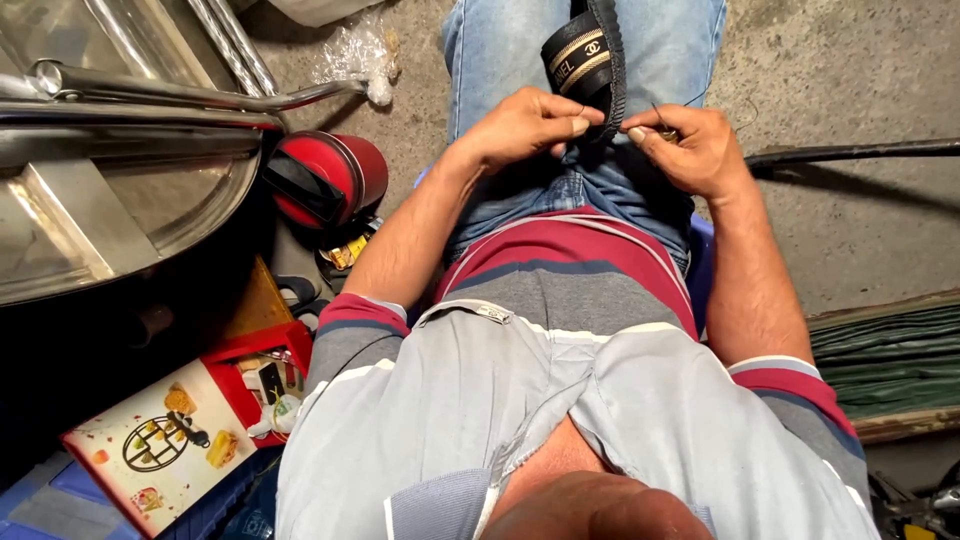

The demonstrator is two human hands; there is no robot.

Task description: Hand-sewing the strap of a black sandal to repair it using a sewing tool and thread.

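Black woven strap (590, 55) with gold bands lies over the denim lap, steadied there. Left hand (525, 125) pinches its edge shut; right hand (690, 145) closes on a small needle-like thing, too small to tell. Red box (185, 440) sits well apart.

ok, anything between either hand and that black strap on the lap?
Nothing visible. The left hand already pinches the black strap at its lower edge, and the right hand meets it from the other side, fingertips touching near the same spot. The right hand also grips something small; too small to tell.
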